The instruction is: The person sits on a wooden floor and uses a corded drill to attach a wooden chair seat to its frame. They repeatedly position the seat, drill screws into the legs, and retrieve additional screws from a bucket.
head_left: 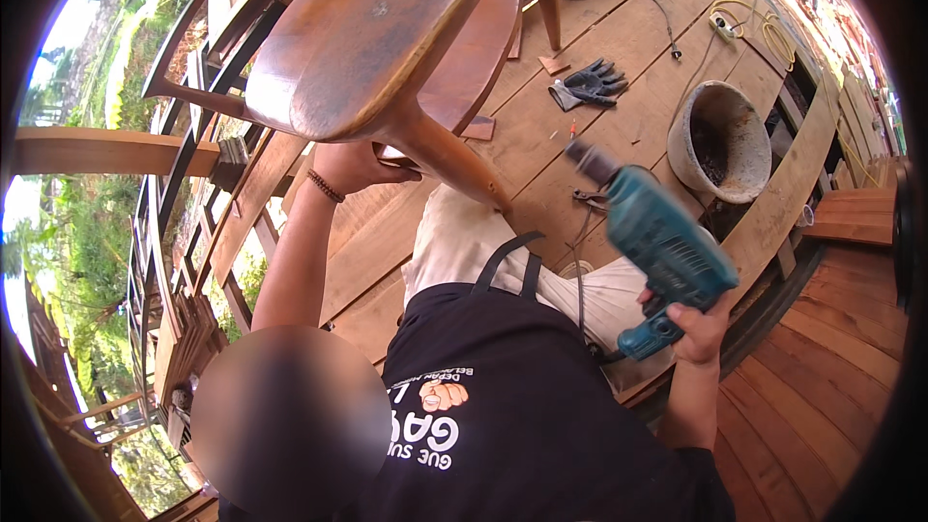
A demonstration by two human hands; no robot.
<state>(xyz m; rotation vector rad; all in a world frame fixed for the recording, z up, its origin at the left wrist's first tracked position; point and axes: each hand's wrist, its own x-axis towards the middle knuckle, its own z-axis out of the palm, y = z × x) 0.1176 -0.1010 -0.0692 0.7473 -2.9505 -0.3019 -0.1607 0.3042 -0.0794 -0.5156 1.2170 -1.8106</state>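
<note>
Plank floor [532, 153]: lies below the chair, offcuts scattered on it. Wooden chair [358, 48]: directly in front of the person, one stout leg angled down toward their trousers; contact there cannot be told. Bucket [683, 150]: tilted, right of the chair. Drill [667, 237]: between chair and bucket, blurred, nose aimed away from the person, apart from the chair.

Right hand [698, 327]: wrapped round the drill's handle. Left hand [360, 166]: at the chair's near underside, seemingly gripping; fingers partly hidden. Dark gloves [592, 84]: right of the chair, unworn.

Step, as judged: chair steadied, drill held ready, not working wood. Bringing the drill to the chair would call for a firm left hold, fingers clear of the bit's line, and the nose squared to the wood.
</note>
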